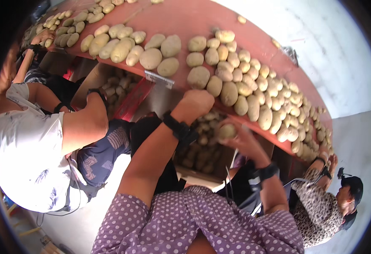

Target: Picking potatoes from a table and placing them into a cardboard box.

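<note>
My left hand (199, 101) is curled at the front edge of a red table (172, 83), just below a large potato (198, 77); its fingers and anything within them are hidden. Lower and to the right, my right hand (241, 136) is slightly blurred and holds a round potato (227, 131) above an open cardboard box (201, 173). Many potatoes (201, 158) lie inside that box. On the table a long spread of potatoes (253, 74) runs off to the right, and larger potatoes (150, 58) lie to the left. Each of my wrists wears a black strap.
A person in a white top (29, 127) works close on the left, beside another box of potatoes (118, 87). Farther along, another person's hand (44, 36) touches potatoes. At the right, a person in a spotted top (318, 203) stands at the table. A metal plate (159, 79) is fixed to its edge.
</note>
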A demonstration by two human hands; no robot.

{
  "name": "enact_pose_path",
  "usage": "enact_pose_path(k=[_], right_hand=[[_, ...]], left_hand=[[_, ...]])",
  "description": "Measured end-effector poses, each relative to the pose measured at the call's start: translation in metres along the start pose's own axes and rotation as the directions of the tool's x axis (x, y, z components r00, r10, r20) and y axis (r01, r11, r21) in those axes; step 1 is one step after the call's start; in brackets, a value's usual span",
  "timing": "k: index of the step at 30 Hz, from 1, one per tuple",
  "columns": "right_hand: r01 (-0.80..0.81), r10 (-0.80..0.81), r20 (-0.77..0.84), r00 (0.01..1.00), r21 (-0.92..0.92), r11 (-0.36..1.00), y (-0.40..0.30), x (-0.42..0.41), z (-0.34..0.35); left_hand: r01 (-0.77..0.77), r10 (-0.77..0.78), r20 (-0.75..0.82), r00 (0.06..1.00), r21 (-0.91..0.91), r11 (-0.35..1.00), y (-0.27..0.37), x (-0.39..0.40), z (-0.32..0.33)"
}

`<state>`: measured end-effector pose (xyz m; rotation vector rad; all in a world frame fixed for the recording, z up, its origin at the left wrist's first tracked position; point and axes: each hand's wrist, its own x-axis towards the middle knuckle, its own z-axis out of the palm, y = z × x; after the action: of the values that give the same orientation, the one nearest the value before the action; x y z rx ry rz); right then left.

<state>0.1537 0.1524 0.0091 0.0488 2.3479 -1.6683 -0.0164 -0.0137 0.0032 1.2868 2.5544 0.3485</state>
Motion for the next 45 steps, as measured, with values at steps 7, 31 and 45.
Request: enact_pose_path(k=[7,31,45], right_hand=[[-0.029,-0.005,-0.047,0.999,-0.685,0.727,0.026,0.012,0.011],[-0.217,-0.216,-0.396,0.893,-0.797,0.563,-0.070,0.311,-0.137],[-0.317,-0.091,-0.465,0.881,-0.722,0.615,-0.062,0.323,-0.143]], left_hand=[[-0.017,0.027,0.114,0.993,-0.092,0.996,0.008,-0.005,-0.005],[0.087,-0.056,0.241,0.969,-0.121,0.989,0.024,0.006,0.002],[-0.032,0.026,-0.116,0.993,-0.048,0.998,0.012,-0.010,0.001]])
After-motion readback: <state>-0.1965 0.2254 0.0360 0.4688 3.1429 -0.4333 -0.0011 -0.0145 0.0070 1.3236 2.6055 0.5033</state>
